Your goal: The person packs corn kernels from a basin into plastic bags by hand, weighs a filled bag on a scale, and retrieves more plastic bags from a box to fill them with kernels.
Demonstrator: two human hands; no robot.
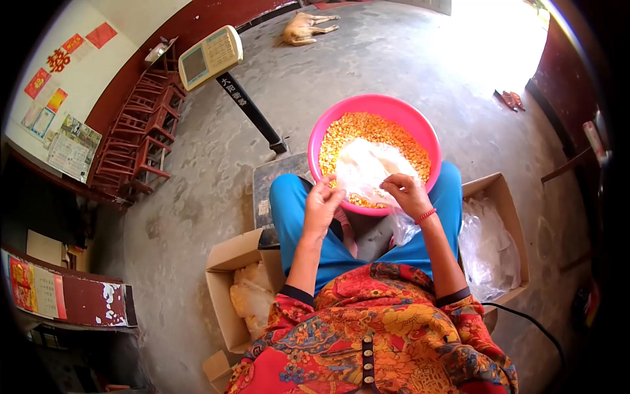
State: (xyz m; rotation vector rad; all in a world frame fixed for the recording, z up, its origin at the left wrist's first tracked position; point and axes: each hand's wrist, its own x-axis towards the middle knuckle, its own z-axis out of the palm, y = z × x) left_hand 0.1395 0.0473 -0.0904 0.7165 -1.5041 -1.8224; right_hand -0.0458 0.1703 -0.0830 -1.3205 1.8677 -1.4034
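A pink basin (430,138) full of yellow-orange corn kernels (374,125) stands in front of my knees. Over the kernels hangs a clear plastic bag (371,164), its lower part trailing down past the basin's near rim. My left hand (321,203) pinches the bag's left edge with curled fingers. On the other side my right hand (408,195), with a red bracelet at the wrist, has its fingertips closed on the bag's right edge.
A scale (210,58) on a black post stands beyond the basin, left of it. One cardboard box (223,295) at the left holds filled bags; another (515,217) at the right holds clear plastic bags. Stacked chairs (141,131) line the wall; a dog (305,29) lies farther off.
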